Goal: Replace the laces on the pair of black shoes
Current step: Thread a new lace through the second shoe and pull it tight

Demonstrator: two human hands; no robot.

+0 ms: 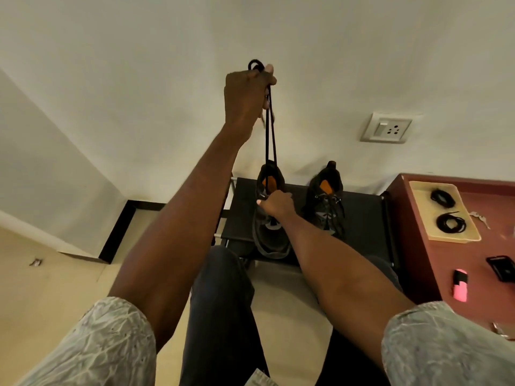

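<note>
The left hand (pixel 246 91) is raised high against the wall, fingers curled round the old lace (pixel 269 140), whose two strands run taut down into the left shoe (pixel 269 218). Below, the right hand (pixel 274 203) grips that shoe near the tongue, pinning it to the black rack (pixel 365 218). Most of this shoe looks unlaced, though the hand hides the upper eyelets, so I cannot be sure where the lace is threaded. Just beside it to the right stands the right shoe (pixel 326 201), fully laced and untouched. Further right, on the red tabletop (pixel 434 263), a tray (pixel 418 207) holds two coiled new laces (pixel 451 222); nearby lie keys (pixel 480 217), a pink object (pixel 460 285) and a dark object (pixel 503 267).

Risks, as I judge them: if the lace snags in an eyelet, a sharp upward pull could tip the shoe or drag it off the front edge of the rack, which lies close to its toe. When the lace comes free, the raised hand may jerk upward. A loosened grip below would let the shoe lift with the lace.

There is open room above and to the left of the raised hand, with only bare wall behind. The shoes stand close together, so sideways moves to the right are cramped. The tray sits near the tabletop's near-left edge, within reach of the right hand.
</note>
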